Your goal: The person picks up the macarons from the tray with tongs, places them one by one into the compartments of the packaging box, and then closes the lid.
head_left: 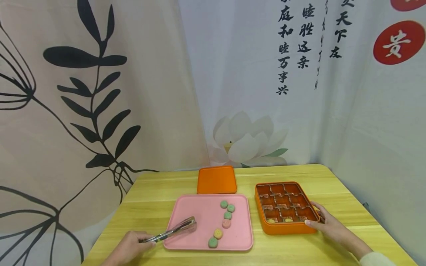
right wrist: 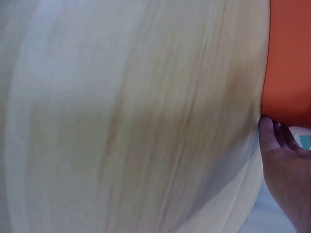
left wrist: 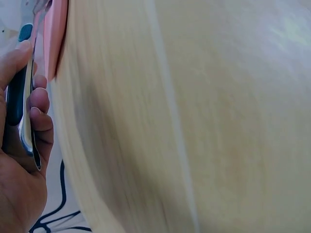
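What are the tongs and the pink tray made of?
The tongs look like shiny metal, because they gleam silver, with a dark grip, maybe plastic or rubber. The pink tray looks like smooth plastic, judging by its even colour and rounded corners, but painted metal is possible.

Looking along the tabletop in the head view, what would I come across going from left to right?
The person's left hand → silvery metal tongs → pink rectangular tray with rounded corners → orange compartment box → the person's right hand.
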Demonstrator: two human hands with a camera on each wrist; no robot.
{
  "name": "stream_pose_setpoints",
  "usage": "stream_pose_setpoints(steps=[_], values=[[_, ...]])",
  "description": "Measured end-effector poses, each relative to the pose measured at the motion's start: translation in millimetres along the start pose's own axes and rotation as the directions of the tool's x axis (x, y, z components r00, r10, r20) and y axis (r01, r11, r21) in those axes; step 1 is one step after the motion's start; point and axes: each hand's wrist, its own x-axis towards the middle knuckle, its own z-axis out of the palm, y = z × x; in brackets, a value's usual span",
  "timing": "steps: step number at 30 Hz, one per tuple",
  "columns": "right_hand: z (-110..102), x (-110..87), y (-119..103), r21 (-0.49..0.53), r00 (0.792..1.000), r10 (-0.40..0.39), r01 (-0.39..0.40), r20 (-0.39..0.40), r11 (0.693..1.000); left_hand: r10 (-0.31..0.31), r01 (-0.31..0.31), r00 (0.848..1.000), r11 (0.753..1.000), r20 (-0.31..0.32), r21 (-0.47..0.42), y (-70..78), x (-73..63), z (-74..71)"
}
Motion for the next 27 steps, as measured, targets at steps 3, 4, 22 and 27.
stream_pose_setpoints(steps=[3,4,22,27], values=[[-1,-0.5,0,-0.008,1.000,0.004,-0.004,0.003,1.000,0.003,-0.003,1.000,1.000,-0.020,0.022,2.7,2.9,2.3],[-1,-0.8,-1,-0.011,1.000,0.004,-0.004,0.004,1.000,0.021,-0.020,0.999,0.999,-0.025,0.033,3.3,4.3,3.2],[-1,-5.3,3,0.001,1.000,-0.005,0.005,-0.018,1.000,0.090,-0.089,0.995,0.996,-0.046,0.023,40.1,45.9,33.2],[2,-4.3,1,-0.011,1.000,-0.016,0.016,-0.020,1.000,0.111,-0.111,0.993,0.994,-0.045,-0.002,60.5,62.8,45.0]])
